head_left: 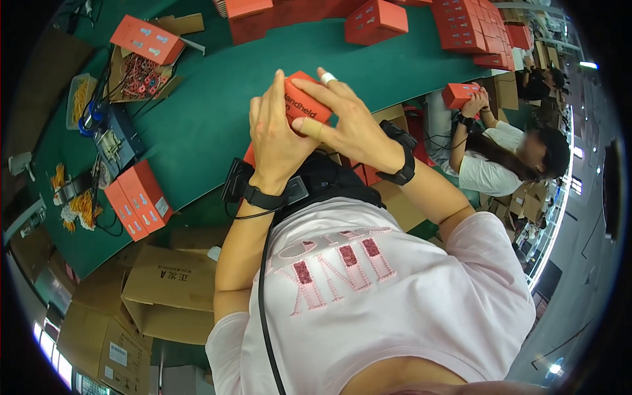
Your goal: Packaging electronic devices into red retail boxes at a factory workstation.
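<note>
Between my hands, near the table's front edge, is a small orange-red carton [304,100] with dark print on its top. My left hand [271,131] lies along its left side, fingers stretched out together. With its fingers across the top and far side, my right hand [355,125] grips the same carton, thumb bent over the near edge. A white band wraps one right finger and a beige one the thumb. Both wrists wear black straps. A bit of another red carton [249,157] shows beside my left wrist; its rest is hidden.
Red cartons [138,201] stand at the left on the green table [204,125], with more stacked [461,26] along the back. An open box of small red parts [141,76] and tools sit left. Brown cardboard boxes [171,283] lie below. A co-worker [500,155] holds a red carton [459,95] at right.
</note>
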The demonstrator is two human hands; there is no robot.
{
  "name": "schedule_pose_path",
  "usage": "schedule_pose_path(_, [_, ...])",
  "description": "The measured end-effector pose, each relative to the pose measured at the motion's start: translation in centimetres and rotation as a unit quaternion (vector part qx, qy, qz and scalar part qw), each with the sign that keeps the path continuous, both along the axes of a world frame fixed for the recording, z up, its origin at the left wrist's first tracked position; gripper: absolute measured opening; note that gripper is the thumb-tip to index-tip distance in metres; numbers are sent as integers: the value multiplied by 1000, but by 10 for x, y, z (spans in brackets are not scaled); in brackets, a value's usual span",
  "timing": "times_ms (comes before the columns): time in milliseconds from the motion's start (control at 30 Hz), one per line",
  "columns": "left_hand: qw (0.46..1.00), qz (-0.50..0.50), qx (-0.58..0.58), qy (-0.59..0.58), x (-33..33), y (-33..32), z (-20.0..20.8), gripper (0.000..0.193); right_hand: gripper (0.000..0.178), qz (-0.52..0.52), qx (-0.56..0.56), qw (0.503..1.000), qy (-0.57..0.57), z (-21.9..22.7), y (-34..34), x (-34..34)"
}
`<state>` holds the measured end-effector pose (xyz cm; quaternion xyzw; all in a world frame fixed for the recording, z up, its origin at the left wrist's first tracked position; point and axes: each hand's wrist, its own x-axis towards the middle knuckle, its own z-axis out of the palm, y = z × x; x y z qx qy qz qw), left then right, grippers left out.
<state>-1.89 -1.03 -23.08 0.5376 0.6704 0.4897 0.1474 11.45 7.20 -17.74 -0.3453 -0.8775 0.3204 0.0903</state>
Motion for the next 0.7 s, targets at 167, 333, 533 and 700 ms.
schedule_pose_path(167, [998, -57, -6, -28, -2, 23, 5, 115, 82, -6, -115, 992, 46, -8, 73, -1])
schedule_pose_path(333, [997, 28, -76, 16, -43, -16, -24, 93, 85, 225, 252, 940, -42, -21, 186, 4])
schedule_pose_path(533, [945, 295, -136, -41, -68, -166, -70, 73, 91, 129, 408, 900, -76, -92, 239, 32])
schedule_pose_path(700, [643, 617, -4, -454, -94, -282, -103, 91, 83, 220, 243, 945, 20, -70, 87, -81])
